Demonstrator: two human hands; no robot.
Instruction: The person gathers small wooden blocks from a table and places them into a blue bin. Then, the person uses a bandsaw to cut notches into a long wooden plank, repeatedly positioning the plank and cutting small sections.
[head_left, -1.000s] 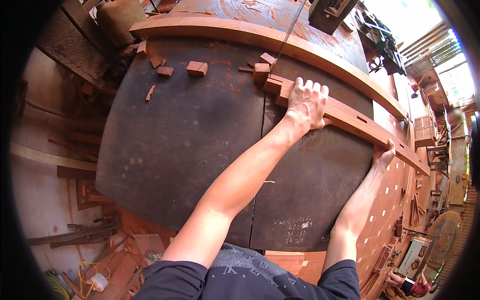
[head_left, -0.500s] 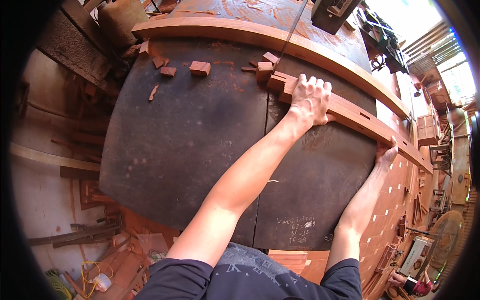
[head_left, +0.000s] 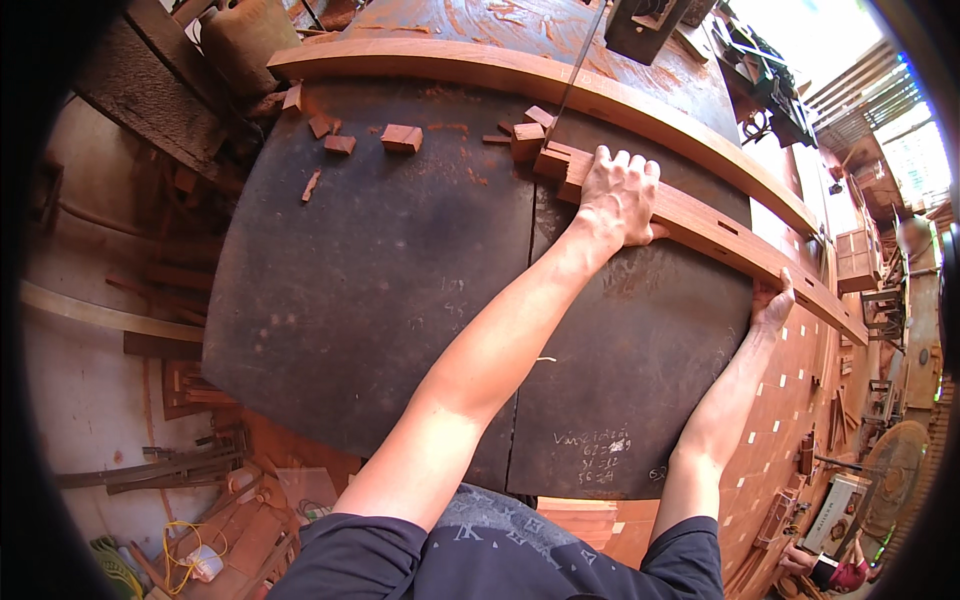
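Observation:
A long reddish-brown wooden rail (head_left: 690,213) with narrow slots cut in it lies slantwise over the dark saw table (head_left: 380,280). My left hand (head_left: 620,195) is wrapped over its top near the left end, knuckles up. Farther along to the right, my right hand (head_left: 772,305) grips the rail's near side, thumb on top; its other fingers are mostly hidden. At the rail's notched left end stands a thin upright saw blade (head_left: 574,85). A small wooden block (head_left: 526,143) sits right beside that end.
Behind the rail, a long wooden bar (head_left: 450,58) spans the table. Several offcuts (head_left: 402,139) and sawdust lie at the far left. The dark machine housing (head_left: 645,30) stands above the blade. At the lower right, another person (head_left: 848,573) is partly visible.

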